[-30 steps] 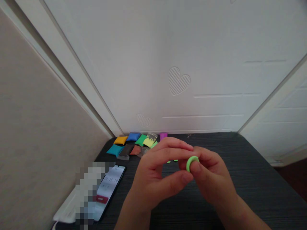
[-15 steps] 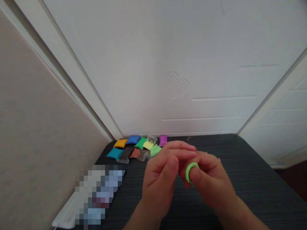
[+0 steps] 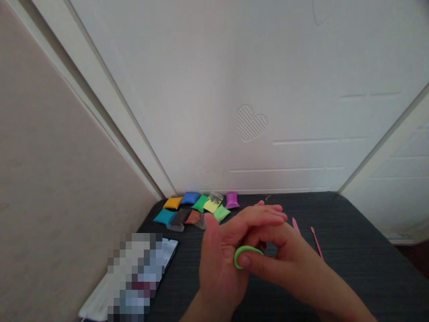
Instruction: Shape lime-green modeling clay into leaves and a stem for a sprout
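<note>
Between thumb and fingers, my right hand [image 3: 281, 255] pinches a piece of light green modelling clay [image 3: 239, 254], its rim curving up around the thumb tip. The clay is held against the palm of my left hand [image 3: 223, 259]. That hand is open, palm facing the right hand, with its thumb raised and its fingers stretched out over the right hand's fingers. The right fingertips are partly hidden behind the clay and thumb.
Several small packets of coloured clay [image 3: 165, 216] lie at the back left of the dark table [image 3: 355, 250]. Two pink modelling tools [image 3: 317, 242] lie right of my hands. A phone [image 3: 170, 246], partly blurred out, is at the left. A white wall panel rises behind.
My right hand has moved left with the clay, onto the left palm. The left hand has opened, its thumb lifting away. The pink tools have come into clearer view.
</note>
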`<state>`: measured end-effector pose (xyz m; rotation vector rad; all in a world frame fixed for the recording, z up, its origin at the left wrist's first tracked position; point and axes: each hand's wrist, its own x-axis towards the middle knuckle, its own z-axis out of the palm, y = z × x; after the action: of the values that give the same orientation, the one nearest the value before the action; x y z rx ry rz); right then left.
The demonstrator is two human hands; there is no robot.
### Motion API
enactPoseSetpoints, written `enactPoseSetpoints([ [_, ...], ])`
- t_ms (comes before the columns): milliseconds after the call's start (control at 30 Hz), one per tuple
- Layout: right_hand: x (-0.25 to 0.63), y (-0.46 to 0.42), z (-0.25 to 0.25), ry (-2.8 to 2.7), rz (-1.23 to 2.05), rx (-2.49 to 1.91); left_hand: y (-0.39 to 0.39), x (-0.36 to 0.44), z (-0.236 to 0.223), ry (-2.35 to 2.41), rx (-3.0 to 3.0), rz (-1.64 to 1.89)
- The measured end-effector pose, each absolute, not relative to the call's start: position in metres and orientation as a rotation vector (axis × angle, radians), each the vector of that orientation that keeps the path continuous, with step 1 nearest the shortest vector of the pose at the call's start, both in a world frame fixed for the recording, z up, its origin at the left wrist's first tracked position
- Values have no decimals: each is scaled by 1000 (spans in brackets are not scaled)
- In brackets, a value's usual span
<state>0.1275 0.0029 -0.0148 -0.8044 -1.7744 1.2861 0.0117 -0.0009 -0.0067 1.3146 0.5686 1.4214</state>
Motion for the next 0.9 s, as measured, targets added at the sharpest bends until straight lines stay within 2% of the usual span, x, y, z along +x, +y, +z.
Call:
enactPoseSetpoints([
  [133,125,5,-17,-1743,1173,-901,-2,6,-7,569,1390,1496],
  [267,120,9,-15,-1694,1248,-830,-4,3,-8,443,1355,1554],
  [400,117,8,-16,-1670,1357,-707,-6,2,-7,388,1339,1475],
  [667,117,7,-17,-1716,1469,-746,-6,4,-1,382,1203,1342],
  [900,122,9,-14,-1832,1402,-762,-9,5,2,220,1022,1266],
])
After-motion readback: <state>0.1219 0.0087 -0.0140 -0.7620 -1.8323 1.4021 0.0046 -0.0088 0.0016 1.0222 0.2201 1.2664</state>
